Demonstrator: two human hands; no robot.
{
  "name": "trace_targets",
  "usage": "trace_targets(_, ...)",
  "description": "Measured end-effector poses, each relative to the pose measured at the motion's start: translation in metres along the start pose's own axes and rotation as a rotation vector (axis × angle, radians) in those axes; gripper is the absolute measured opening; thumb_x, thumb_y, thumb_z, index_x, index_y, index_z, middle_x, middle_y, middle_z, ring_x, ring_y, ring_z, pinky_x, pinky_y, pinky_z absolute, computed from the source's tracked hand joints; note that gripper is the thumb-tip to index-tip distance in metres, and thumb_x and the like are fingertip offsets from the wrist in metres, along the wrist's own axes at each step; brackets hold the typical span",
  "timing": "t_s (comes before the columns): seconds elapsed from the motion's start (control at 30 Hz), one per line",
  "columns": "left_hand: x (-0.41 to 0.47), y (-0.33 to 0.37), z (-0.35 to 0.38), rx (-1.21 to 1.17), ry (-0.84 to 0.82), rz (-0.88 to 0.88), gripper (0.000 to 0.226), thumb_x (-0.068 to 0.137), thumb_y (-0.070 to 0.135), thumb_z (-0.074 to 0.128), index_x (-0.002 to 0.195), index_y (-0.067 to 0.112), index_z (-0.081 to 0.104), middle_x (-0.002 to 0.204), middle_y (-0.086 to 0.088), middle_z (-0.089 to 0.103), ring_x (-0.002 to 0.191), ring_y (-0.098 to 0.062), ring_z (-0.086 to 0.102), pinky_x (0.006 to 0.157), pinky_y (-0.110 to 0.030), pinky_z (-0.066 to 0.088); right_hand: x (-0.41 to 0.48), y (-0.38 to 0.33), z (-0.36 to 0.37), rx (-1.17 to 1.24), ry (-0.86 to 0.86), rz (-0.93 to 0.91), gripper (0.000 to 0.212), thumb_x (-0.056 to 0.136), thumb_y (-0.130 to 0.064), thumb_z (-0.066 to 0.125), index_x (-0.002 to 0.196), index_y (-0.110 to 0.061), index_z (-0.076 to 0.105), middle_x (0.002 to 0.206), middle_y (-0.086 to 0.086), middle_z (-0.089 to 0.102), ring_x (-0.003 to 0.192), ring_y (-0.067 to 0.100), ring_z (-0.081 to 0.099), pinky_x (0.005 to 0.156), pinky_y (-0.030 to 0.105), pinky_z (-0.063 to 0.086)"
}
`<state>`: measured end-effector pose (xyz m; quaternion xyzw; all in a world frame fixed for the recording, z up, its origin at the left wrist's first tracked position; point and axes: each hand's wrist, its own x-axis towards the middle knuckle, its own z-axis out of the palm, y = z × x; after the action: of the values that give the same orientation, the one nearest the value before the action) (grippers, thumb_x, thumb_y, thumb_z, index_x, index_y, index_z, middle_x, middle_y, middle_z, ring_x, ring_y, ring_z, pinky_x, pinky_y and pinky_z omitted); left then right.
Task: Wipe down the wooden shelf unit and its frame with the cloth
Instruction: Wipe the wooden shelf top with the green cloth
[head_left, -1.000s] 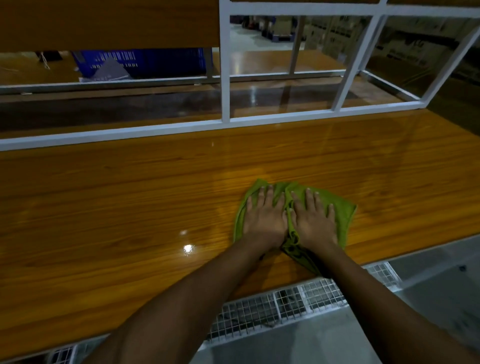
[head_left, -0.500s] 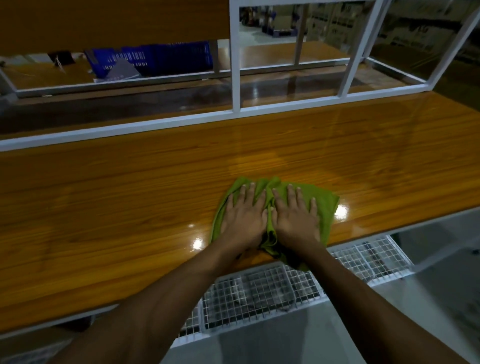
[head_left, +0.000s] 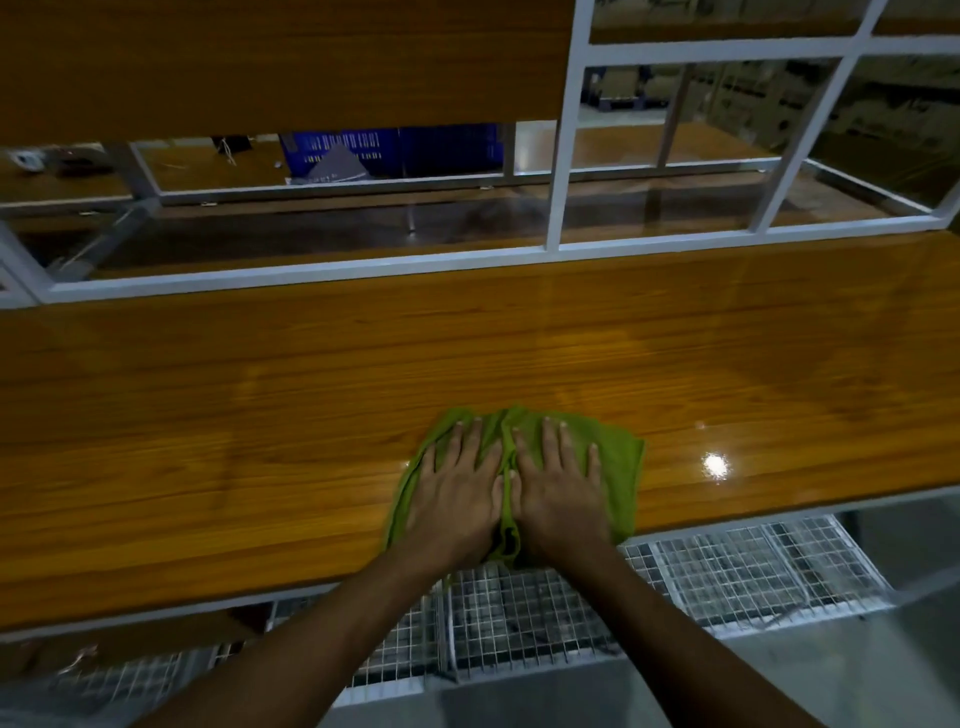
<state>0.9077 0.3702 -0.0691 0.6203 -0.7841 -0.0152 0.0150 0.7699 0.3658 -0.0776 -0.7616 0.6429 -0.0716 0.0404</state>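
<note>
A green cloth (head_left: 621, 467) lies flat on the glossy wooden shelf (head_left: 260, 415), close to its front edge. My left hand (head_left: 457, 493) and my right hand (head_left: 558, 493) press down on the cloth side by side, fingers straight and pointing away from me. A fold of cloth bunches up between the two hands. The shelf's white metal frame (head_left: 558, 208) runs along the back edge, with an upright post right of centre.
A wire mesh rack (head_left: 727, 571) sits below the shelf's front edge. A second wooden board (head_left: 260, 62) hangs above at the upper left. Behind the frame stand a blue crate (head_left: 415, 150) and another wooden surface (head_left: 623, 145).
Both hands have slid the cloth toward me and toward the shelf's front edge. The view has shifted, showing more of the frame and the mesh rack below.
</note>
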Motion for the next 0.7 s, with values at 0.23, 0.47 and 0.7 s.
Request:
trace_targets(0.23, 0.045, -0.015, 0.002, 0.012, -0.023, -0.115, 0.057, 0.104, 0.045, 0.015, 0.155, 0.022, 0.009, 0.164, -0.009, -0.002, 0.151, -0.028, 0.000, 0.119, -0.051, 0.009, 0.055, 0.004, -0.001, -0.008, -0.064, -0.058, 0.057, 0.103, -0.045, 0.015, 0.158, -0.030, 0.006, 0.165, 0.009, -0.001, 0.152, 0.026, -0.004, 0.119, 0.056, -0.002)
trace_targets(0.47, 0.101, -0.005, 0.000, -0.047, -0.054, -0.151, 0.059, 0.102, 0.048, 0.015, 0.156, 0.026, 0.002, 0.164, -0.009, -0.005, 0.150, -0.030, -0.003, 0.119, -0.054, 0.006, 0.097, 0.033, -0.003, -0.003, -0.063, -0.037, 0.056, 0.103, -0.043, 0.019, 0.157, -0.029, 0.010, 0.165, 0.008, 0.003, 0.152, 0.025, -0.002, 0.120, 0.055, 0.000)
trace_targets(0.7, 0.117, 0.027, -0.001, -0.094, -0.076, -0.121, 0.060, 0.102, 0.048, 0.013, 0.156, 0.024, 0.004, 0.164, -0.009, -0.005, 0.150, -0.029, -0.005, 0.120, -0.053, 0.001, 0.096, 0.069, -0.007, -0.034, -0.039, 0.016, 0.056, 0.104, -0.044, 0.020, 0.157, -0.029, 0.012, 0.165, 0.007, 0.006, 0.152, 0.025, 0.003, 0.120, 0.055, 0.003)
